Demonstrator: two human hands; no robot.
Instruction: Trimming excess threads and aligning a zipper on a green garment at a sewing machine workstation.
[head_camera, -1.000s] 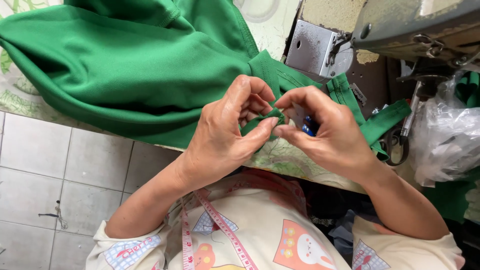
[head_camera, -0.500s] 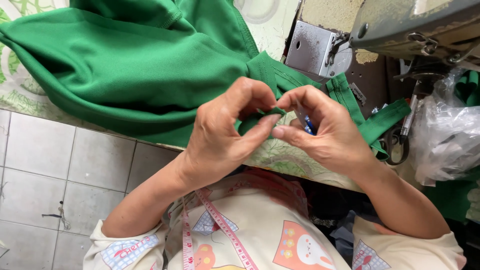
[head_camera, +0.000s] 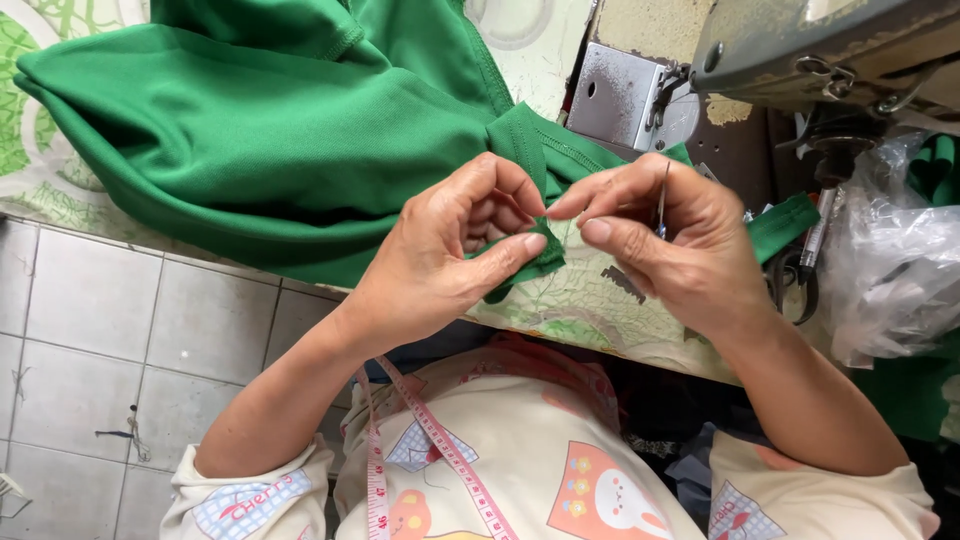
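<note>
- Left hand (head_camera: 455, 250): thumb and fingers pinched shut on a small folded corner of the green cloth (head_camera: 260, 130), just in front of the sewing machine (head_camera: 800, 50).
- Right hand (head_camera: 665, 235): forefinger and thumb nearly closed, tips meeting the same corner; the other fingers curl round a thin metal tool (head_camera: 663, 200), seemingly a snip, though its blades are hidden.
- Cloth: the bulk lies heaped on the table (head_camera: 590, 300), well to the left of the machine; only a narrow tail runs to the hands.
- Risk, judged: the tool's point sits close beside the right fingers and the pinched corner. A slip could nick the cloth or a fingertip.
- Risk, judged: the heap overhangs the table edge, left of the machine. Its weight could drag the corner out of the left pinch.
- Risk, judged: the hold is on very little cloth. A loosened thumb would let the fold open.
- Risk, judged: the tape measure (head_camera: 440, 440) hangs loose from the neck, below the hands and nearer the person than the machine. It could snag on the cloth if the person leans in.
- Plastic bag (head_camera: 890, 270), right of the machine: apart from the hands, no hazard noted.
</note>
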